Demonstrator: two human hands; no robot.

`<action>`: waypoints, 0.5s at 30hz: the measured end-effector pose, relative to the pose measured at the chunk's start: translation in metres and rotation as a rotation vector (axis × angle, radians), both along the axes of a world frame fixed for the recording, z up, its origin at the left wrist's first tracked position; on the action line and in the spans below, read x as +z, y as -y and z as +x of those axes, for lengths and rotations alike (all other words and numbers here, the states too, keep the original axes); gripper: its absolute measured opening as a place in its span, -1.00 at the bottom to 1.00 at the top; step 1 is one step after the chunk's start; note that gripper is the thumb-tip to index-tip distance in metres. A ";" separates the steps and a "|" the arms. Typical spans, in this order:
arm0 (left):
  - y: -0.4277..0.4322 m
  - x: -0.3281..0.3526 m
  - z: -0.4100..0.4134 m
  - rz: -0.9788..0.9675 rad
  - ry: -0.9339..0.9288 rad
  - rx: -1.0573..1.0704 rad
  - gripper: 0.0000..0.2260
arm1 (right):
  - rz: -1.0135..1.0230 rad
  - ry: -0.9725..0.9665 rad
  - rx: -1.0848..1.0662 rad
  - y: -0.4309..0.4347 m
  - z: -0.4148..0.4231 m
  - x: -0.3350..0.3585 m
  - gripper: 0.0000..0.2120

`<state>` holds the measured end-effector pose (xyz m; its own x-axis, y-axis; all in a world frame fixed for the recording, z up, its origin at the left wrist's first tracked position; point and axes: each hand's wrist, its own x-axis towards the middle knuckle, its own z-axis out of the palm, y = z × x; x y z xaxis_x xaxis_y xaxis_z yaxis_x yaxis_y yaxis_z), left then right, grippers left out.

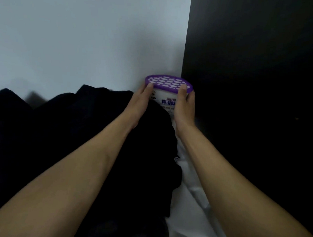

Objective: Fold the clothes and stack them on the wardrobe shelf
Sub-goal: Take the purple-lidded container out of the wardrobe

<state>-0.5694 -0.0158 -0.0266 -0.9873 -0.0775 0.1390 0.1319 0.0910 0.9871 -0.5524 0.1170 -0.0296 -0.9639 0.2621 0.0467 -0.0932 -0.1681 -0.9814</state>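
Gripping white tub (166,101) from both sides: left hand (141,103), right hand (185,106), forearms outstretched over dark clothes (79,133).

Shelf surface hidden under the load; dark clothes (79,133) heaped across left & centre; white fabric (193,200) near right, partly beneath them; purple-lidded tub (168,93) far right corner, base hidden.

The person's left grip (144,102) and right grip (185,106) are holding a white tub (166,100) from either side, thumbs pressing against the rim of its purple perforated lid (169,82). The tub is showing close to the corner where a pale wall (84,34) is meeting a dark panel (253,68). A heap of dark clothes (70,136) is lying under the left forearm, with white fabric (189,200) lying just beside it.
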 end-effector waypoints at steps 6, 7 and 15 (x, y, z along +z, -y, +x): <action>0.009 0.068 0.060 0.132 -0.017 0.067 -0.64 | -0.053 -0.123 0.038 0.016 0.040 0.067 -0.67; 0.013 0.080 0.073 0.137 -0.037 0.081 -0.62 | -0.083 -0.119 0.056 0.020 0.047 0.076 -0.67; 0.065 0.105 0.228 0.198 -0.072 0.318 -0.67 | -0.234 -0.009 0.273 0.072 0.163 0.099 -0.70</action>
<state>-0.3411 -0.0807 0.0788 -0.8977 -0.4109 0.1592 0.1977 -0.0526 0.9788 -0.3897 0.0447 0.0690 -0.9997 -0.0004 0.0249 -0.0226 -0.4082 -0.9126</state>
